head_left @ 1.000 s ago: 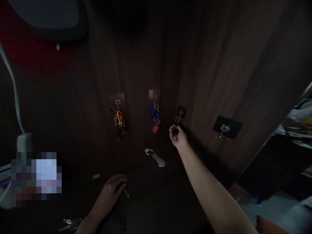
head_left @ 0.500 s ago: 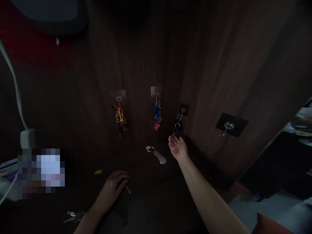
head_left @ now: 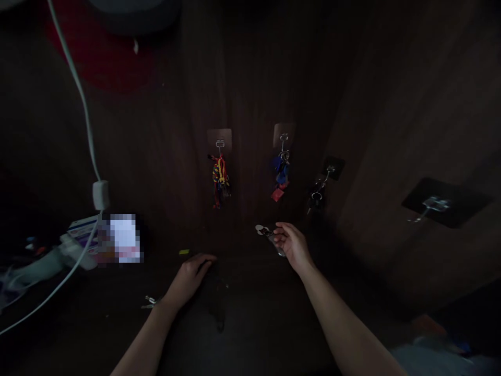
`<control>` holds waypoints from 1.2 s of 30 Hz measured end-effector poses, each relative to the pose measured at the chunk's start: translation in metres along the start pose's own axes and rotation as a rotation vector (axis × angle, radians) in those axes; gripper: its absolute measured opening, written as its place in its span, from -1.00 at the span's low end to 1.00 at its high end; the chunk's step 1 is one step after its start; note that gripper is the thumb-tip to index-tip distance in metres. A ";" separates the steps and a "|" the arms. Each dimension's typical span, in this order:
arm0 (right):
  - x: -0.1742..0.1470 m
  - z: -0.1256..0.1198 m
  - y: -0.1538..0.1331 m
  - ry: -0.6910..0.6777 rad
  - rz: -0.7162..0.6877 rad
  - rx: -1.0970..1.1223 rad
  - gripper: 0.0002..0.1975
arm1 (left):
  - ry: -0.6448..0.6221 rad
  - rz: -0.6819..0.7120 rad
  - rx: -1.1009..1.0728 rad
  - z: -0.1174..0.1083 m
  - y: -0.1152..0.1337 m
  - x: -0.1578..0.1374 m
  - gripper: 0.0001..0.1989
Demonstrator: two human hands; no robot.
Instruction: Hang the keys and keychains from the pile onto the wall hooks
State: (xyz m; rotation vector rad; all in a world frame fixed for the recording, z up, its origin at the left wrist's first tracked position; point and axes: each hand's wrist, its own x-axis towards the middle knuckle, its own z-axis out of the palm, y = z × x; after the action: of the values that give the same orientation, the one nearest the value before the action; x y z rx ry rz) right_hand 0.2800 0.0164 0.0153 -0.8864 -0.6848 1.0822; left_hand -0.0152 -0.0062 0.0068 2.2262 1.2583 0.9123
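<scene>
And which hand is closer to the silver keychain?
Right. The right hand is at the silver keychain, partly covering it here; the left hand is farther off, to its left.

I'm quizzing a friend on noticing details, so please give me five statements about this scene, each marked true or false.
1. The right hand is at the long silver fob. True.
2. The left hand is touching a wall hook. False: it is low down, near the yellow scrap.
3. The multicoloured cords hang left of the blue bunch. True.
4. The red tag hangs above the blue bunch. False: it hangs below.
5. The black bunch lies in the right hand. False: it hangs from a hook.
</scene>
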 end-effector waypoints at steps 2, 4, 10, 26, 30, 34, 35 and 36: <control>-0.006 0.010 0.006 -0.080 -0.015 -0.119 -0.76 | 0.033 -0.017 0.000 -0.004 -0.004 0.000 -0.78; -0.013 0.020 0.014 -0.188 -0.033 -0.266 -0.75 | 0.058 -0.028 0.002 -0.008 -0.006 0.000 -0.78; -0.045 0.047 0.032 -0.630 -0.250 -0.843 -0.82 | 0.127 -0.048 0.018 -0.020 -0.009 -0.001 -0.77; -0.069 0.061 0.037 -1.138 -0.573 -1.267 -0.68 | 0.144 -0.587 0.374 -0.086 -0.047 -0.024 -0.70; -0.061 0.059 0.042 -1.063 -0.574 -1.319 -0.70 | 0.009 -0.780 0.346 -0.099 -0.045 -0.037 -0.63; -0.054 0.055 0.047 -0.945 -0.589 -1.388 -0.71 | -0.182 -0.863 0.103 -0.094 -0.029 -0.038 -0.59; -0.053 0.054 0.048 -0.920 -0.596 -1.402 -0.71 | -0.199 -0.880 0.043 -0.091 -0.025 -0.037 -0.61; -0.051 0.053 0.049 -0.895 -0.604 -1.416 -0.71 | -0.193 -0.893 -0.012 -0.087 -0.022 -0.036 -0.63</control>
State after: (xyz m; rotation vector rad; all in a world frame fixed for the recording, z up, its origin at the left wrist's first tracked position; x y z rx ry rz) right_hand 0.1970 -0.0077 -0.0035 -1.1670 -2.4463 0.2358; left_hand -0.1044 -0.0223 0.0413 1.4138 1.8662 0.3364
